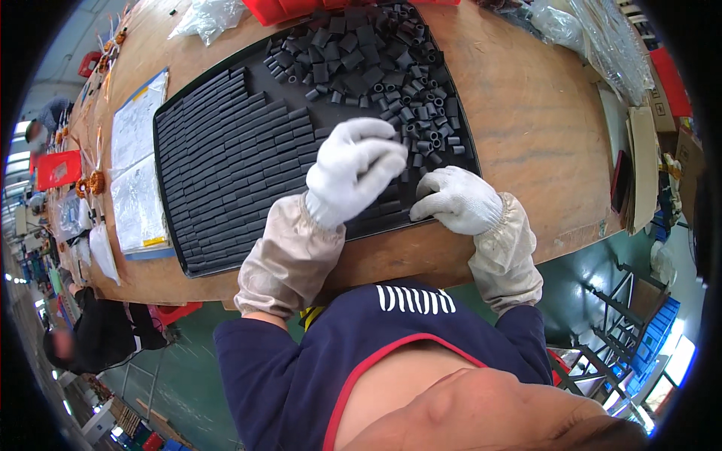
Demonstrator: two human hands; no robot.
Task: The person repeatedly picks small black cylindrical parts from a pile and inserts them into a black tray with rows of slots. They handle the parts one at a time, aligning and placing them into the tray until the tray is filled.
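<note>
Tubes (pixel 226 173): smooth matt black, rubber- or plastic-looking. Tray (pixel 262 81) along table's near edge: smooth dark plastic-looking. Table (pixel 526 120): wood, faint sheen. Gloves (pixel 342 180): matt white cloth. Film (pixel 613 49), table's far right corner: glossy clear plastic.

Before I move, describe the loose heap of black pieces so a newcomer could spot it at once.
On the brown wooden table lies a large black tray. The heap covers its far right part. Unlike the neat rows at left, its pieces lie jumbled, some showing open round ends.
</note>
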